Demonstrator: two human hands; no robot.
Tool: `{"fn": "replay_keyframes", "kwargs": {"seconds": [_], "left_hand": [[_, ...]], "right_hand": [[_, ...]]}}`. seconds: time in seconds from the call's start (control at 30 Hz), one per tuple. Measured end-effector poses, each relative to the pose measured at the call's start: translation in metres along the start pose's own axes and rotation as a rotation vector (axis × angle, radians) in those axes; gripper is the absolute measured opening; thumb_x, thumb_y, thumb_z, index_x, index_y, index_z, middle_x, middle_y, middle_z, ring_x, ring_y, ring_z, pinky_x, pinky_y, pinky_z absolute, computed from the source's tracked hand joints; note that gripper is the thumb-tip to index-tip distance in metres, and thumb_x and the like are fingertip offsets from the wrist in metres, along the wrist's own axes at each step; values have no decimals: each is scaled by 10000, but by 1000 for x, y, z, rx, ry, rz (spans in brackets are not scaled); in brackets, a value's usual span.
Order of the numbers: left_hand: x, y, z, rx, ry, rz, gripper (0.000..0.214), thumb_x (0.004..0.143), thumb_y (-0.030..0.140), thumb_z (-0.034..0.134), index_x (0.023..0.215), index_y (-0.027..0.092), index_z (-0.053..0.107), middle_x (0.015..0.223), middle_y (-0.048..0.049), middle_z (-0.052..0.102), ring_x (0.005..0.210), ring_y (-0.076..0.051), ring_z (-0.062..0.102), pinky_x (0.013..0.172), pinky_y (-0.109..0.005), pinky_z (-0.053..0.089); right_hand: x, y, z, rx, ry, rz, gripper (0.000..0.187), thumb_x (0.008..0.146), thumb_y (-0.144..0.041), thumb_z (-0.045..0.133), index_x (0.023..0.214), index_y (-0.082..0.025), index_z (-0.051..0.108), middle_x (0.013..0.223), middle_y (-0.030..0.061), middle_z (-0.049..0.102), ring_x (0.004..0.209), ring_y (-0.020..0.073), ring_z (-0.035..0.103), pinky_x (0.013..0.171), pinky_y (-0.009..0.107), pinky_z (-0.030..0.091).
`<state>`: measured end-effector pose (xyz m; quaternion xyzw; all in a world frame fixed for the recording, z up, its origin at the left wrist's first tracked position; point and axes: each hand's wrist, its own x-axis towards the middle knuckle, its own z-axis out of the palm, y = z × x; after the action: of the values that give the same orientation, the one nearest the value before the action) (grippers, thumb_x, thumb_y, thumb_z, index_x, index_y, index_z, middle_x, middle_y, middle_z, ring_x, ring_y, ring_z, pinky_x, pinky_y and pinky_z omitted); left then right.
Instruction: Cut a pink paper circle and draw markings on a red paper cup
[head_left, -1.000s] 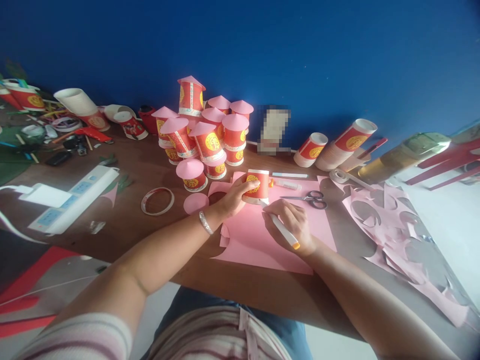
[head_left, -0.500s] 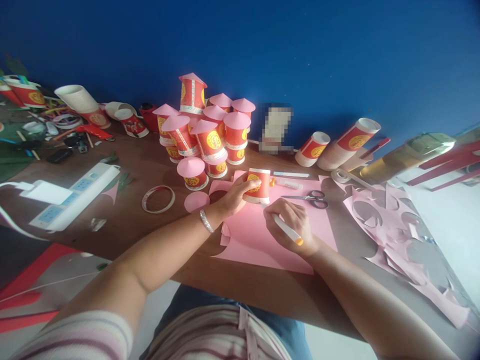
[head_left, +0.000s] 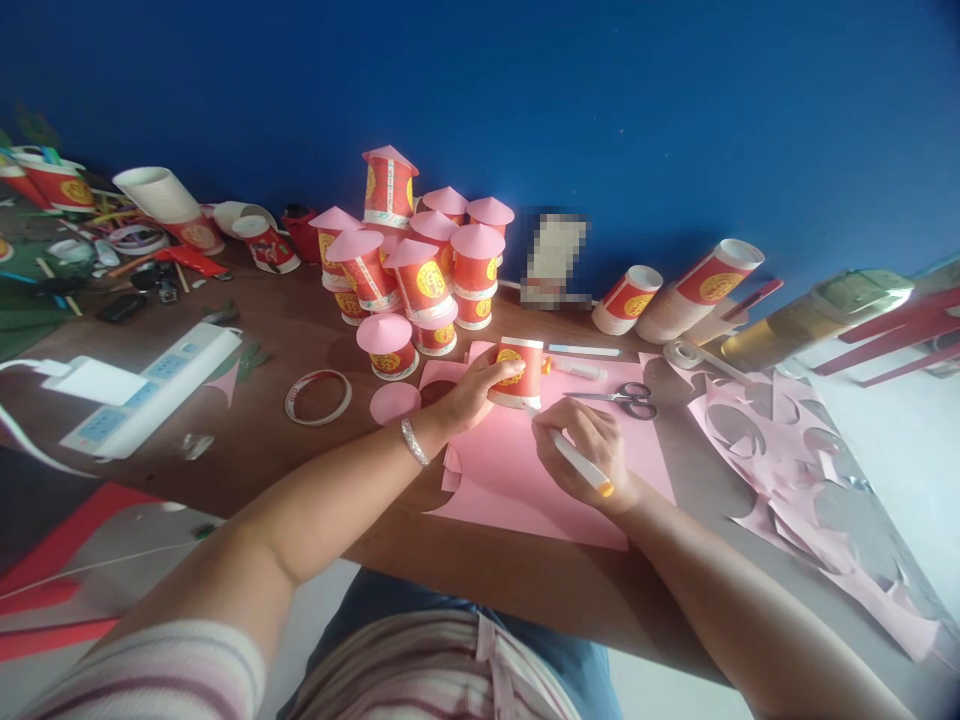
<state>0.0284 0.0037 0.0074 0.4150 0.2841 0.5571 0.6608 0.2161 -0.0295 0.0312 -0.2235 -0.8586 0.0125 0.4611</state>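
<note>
Brown wood makes up the counter (head_left: pixel 300 330) that I am looking down on, backed by a deep blue wall (head_left: pixel 675 120). Across its right side lies a spread of pink paper offcuts with round holes cut out (head_left: pixel 795 470), and nearer the middle a flat pink paper sheet (head_left: pixel 510 480) sits under my hands. Behind the sheet stands a cluster of red paper cups capped with pink paper cones (head_left: pixel 420 260), some stacked on others. At the left edge rests a long white power strip (head_left: pixel 150 395), and between it and the sheet a ring of tape (head_left: pixel 318 397) lies flat.

My left hand (head_left: pixel 472 395) is wrapped around a red paper cup with a yellow emblem (head_left: pixel 519 372), which stands upside down on the far part of the pink sheet; the fingers curl over its left side. My right hand (head_left: pixel 589 455) is closed on a white pen with an orange end (head_left: pixel 577 462), its tip touching the sheet right at the cup's rim.

Just beyond the right hand lie grey-handled scissors (head_left: pixel 626 397) on the sheet's far right corner. A small pink paper disc (head_left: pixel 394 403) lies on the counter just left of my left wrist.
</note>
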Motion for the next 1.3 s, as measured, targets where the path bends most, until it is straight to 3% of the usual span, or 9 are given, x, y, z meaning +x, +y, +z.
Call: {"fn": "replay_keyframes", "kwargs": {"seconds": [0.33,0.73,1.03,1.3], "left_hand": [[-4,7,4,26,25,-19,228,851,383,815,875,193,691,850,-18,697,943,-219,686,900,-323,547],[-5,7,3,68,-2,-1,241,879,421,802,879,195,718,872,-47,712,1042,-262,695,941,-344,544],[-5,7,2,76,1,-8,245,873,422,806,868,195,715,877,-41,705,1006,-244,684,916,-334,543],[-3,8,5,43,-47,-7,295,857,457,806,985,196,754,980,-78,759,1061,-281,702,964,-378,543]], "right_hand": [[0,1,1,-26,9,-8,185,976,-63,593,937,-240,561,720,-40,626,567,104,533,559,250,422],[-2,1,3,-22,6,-2,188,965,-60,599,938,-242,562,718,-45,629,558,108,552,554,254,434],[-2,2,2,-34,-13,-2,180,976,-63,586,958,-241,563,731,-41,636,575,108,573,566,247,449],[-1,4,4,-88,25,-13,186,959,-56,589,959,-241,569,739,-43,646,563,106,565,541,249,424]]}}
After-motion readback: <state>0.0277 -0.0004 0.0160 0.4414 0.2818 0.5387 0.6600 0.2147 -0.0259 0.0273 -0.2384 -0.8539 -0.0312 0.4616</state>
